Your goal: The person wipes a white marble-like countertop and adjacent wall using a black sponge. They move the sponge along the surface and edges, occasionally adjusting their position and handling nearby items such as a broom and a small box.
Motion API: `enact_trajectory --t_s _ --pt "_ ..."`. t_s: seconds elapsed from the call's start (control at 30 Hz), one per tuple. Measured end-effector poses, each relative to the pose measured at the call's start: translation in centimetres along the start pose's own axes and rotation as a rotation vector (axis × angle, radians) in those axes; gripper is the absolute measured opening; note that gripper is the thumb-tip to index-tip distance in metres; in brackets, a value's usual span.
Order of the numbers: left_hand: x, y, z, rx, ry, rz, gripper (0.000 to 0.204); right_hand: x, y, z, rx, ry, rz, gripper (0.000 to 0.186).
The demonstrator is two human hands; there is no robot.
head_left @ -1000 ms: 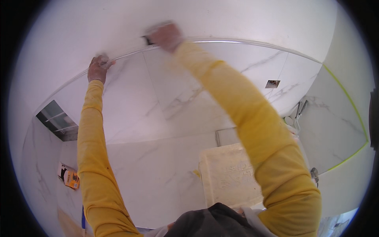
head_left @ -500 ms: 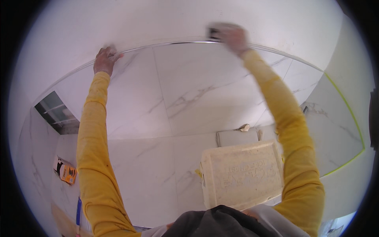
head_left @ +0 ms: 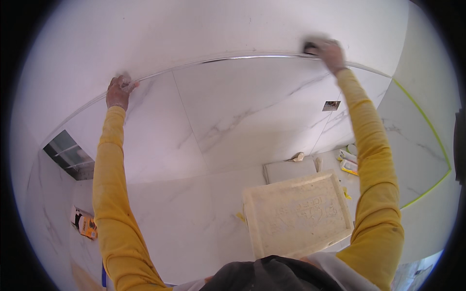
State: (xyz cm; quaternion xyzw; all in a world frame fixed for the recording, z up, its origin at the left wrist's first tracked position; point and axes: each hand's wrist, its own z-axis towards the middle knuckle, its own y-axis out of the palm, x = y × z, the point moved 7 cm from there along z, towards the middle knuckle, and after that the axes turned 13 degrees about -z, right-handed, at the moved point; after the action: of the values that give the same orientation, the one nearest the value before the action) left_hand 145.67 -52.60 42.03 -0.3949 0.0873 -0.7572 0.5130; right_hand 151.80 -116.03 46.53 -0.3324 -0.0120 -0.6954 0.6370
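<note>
My left hand [head_left: 118, 94] rests at the top edge of the marble-look wall tiles [head_left: 242, 104], near the left end of a thin shiny trim strip [head_left: 233, 58]. Its fingers are curled, with something pale and crumpled at them that I cannot make out. Farther right, my right hand [head_left: 332, 56] grips a small dark block [head_left: 310, 48] against the white wall just above the strip. Motion smears the block, so its kind is unclear. Yellow sleeves cover both arms.
Below stands an upturned cream plastic bin [head_left: 297, 213]. A socket opening [head_left: 331, 105] sits in the tiles near my right forearm. A window-like recess [head_left: 69, 154] and an orange-and-white box [head_left: 85, 224] are at left. Green tape [head_left: 427, 114] edges the right-hand tiles.
My right hand has slid rightward along the trim strip with the dark block. My left hand has shifted slightly left and lower in view. The socket opening has come out from behind my right arm.
</note>
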Motion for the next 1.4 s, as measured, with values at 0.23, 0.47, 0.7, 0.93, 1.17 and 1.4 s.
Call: enact_trajectory --t_s 0.23,0.47,0.7,0.93,1.17,1.4 --pt "0.6 0.5 -0.1 0.074 0.144 0.033 0.05 -4.0 -0.6 1.6 0.219 -0.012 0.262 0.026" --pt "0.3 0.8 1.3 0.002 0.05 -0.089 0.042 -31.9 -9.3 15.6 0.094 -0.126 0.246 0.012" --pt "-1.1 0.1 0.9 0.035 0.096 -0.054 0.037 -12.4 0.7 5.7 0.055 -0.087 0.152 0.028" --pt "0.8 0.4 0.3 0.016 0.113 -0.04 0.039 4.5 0.8 -2.1 -0.107 0.176 0.106 0.039" --pt "0.5 1.0 0.8 0.052 0.104 -0.042 0.042 -29.5 -7.8 12.5 0.43 -0.126 0.235 0.007" --pt "-0.6 -0.1 -0.3 0.098 0.066 -0.068 0.042 -26.8 -6.4 10.9 0.276 -0.145 -0.037 0.017"
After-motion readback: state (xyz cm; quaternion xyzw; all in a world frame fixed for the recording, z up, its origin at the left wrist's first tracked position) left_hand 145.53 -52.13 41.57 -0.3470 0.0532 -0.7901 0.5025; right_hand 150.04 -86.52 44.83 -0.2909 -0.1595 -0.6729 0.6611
